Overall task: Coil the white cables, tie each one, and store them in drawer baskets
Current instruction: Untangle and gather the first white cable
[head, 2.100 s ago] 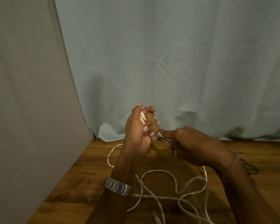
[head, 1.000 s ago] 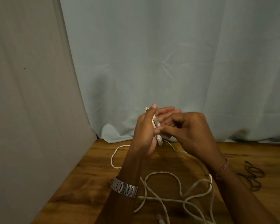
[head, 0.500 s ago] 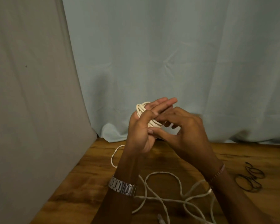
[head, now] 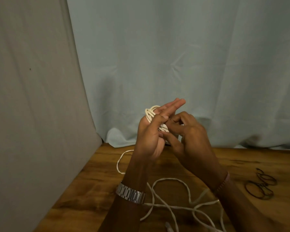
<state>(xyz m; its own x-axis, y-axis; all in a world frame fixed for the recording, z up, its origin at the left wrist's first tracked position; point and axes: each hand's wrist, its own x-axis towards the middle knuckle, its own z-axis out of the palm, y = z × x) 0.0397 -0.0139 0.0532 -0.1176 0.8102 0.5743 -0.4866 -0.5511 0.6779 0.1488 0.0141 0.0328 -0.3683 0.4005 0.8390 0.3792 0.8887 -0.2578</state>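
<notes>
Obs.: one coil of white cable (head: 150, 114) sits wound round my left hand (head: 153, 133), raised above the wooden table (head: 94, 185); I count roughly four or five turns where they show past the knuckles. Left fingers are straight and held together, pointing up and to the right, thumb laid across the turns. My right hand (head: 189, 136) is just beside the coil on its right, fingers curled, fingertips at the strands; I cannot tell whether they actually pinch one.

Below the coil, loose loops of white cable (head: 172, 195) sprawl on the table, crossing one another; one plug end (head: 168, 227) lies at the bottom edge. How many separate cables is unclear.

Well right of the coil: a small pile of thin dark hair ties (head: 261, 186), about three rings, overlapping.

One metal watch (head: 131, 194) on left wrist, one bracelet (head: 223, 182) on right. Pale curtain (head: 174, 56) behind the coil, grey cloth (head: 32, 97) to its left.
</notes>
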